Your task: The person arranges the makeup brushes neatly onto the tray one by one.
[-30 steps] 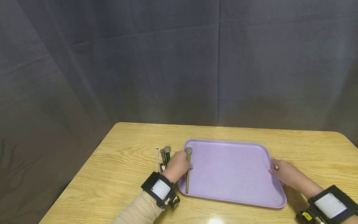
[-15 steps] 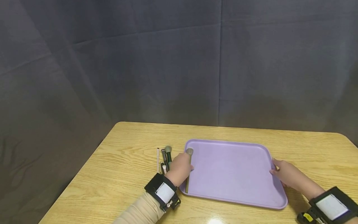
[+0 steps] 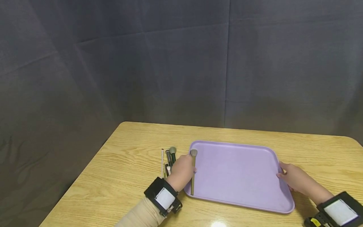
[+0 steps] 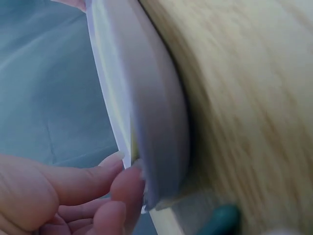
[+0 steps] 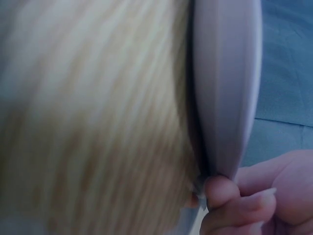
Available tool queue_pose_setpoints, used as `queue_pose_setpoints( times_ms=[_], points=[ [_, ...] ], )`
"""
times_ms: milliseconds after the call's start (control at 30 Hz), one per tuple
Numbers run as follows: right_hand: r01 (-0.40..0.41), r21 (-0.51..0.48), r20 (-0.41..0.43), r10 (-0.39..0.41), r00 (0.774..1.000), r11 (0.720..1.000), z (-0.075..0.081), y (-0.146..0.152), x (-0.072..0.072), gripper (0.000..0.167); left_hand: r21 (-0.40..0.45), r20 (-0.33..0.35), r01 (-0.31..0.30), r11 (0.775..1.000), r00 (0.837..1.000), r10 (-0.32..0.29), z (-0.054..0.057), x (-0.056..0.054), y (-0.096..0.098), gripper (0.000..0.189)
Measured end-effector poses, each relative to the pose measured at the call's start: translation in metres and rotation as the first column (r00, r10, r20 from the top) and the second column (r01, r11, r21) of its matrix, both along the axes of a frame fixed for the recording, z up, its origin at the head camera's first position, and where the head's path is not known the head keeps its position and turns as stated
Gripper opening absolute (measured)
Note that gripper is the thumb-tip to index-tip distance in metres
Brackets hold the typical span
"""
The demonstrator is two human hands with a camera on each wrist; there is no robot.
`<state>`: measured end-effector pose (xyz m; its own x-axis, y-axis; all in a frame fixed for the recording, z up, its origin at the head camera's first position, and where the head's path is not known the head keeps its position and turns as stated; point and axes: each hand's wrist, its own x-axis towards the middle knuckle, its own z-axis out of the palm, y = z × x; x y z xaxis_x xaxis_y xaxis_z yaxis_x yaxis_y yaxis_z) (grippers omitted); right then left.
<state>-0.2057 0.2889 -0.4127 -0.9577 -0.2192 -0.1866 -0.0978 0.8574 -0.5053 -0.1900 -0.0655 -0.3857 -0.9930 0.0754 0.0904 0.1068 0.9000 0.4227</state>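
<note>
A shallow lilac tray (image 3: 236,176) lies on the wooden table. Along its left side rests a makeup brush (image 3: 193,186) with grey-beige bristles and an olive handle. My left hand (image 3: 182,170) is at the tray's left rim, thumb and index finger pinching the brush's handle, of which a sliver shows beside the fingertips in the left wrist view. At the opposite side, my right hand (image 3: 296,179) grips the tray's right rim, thumb on the upper edge and fingers at its outer side in the right wrist view.
Several more makeup brushes lie close together on the table (image 3: 119,176), left of my left hand, among them a green-handled brush (image 3: 173,153) and a thin pale one (image 3: 162,162). My forearm hides their lower ends. A dark grey curtain (image 3: 181,69) hangs behind the table.
The head view has turned slightly left, so tray and table appear further right. The brush keeps its place in the tray. Both hands stay at the tray's sides, the left shifting only slightly.
</note>
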Motion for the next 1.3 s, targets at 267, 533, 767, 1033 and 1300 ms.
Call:
queue_pose_setpoints(
  times_ms=[267, 533, 767, 1033, 1300],
  points=[
    [0.008, 0.019, -0.008, -0.008, 1.000, 1.000, 0.002, 0.000, 0.001, 0.054, 0.046, 0.001, -0.019, 0.999, 1.000, 0.019, 0.006, 0.006, -0.013, 0.014],
    [0.013, 0.025, 0.012, -0.013, 1.000, 1.000, 0.005, -0.003, 0.000, 0.055, 0.011, 0.014, -0.059, 0.998, 0.998, 0.059, 0.007, 0.011, -0.028, 0.014],
    [0.007, 0.020, 0.008, -0.007, 1.000, 1.000, 0.003, -0.002, 0.000, 0.055, 0.001, -0.012, -0.086, 0.996, 0.996, 0.086, 0.008, 0.014, -0.043, 0.013],
    [-0.007, 0.015, -0.008, 0.007, 1.000, 1.000, 0.004, 0.000, 0.001, 0.055, 0.053, 0.010, -0.138, 0.989, 0.990, 0.138, 0.009, 0.015, -0.063, 0.013],
    [0.004, 0.013, 0.006, -0.004, 1.000, 1.000, 0.006, 0.000, 0.002, 0.055, -0.009, -0.002, -0.178, 0.984, 0.984, 0.178, 0.005, 0.018, -0.074, 0.015]
  ],
)
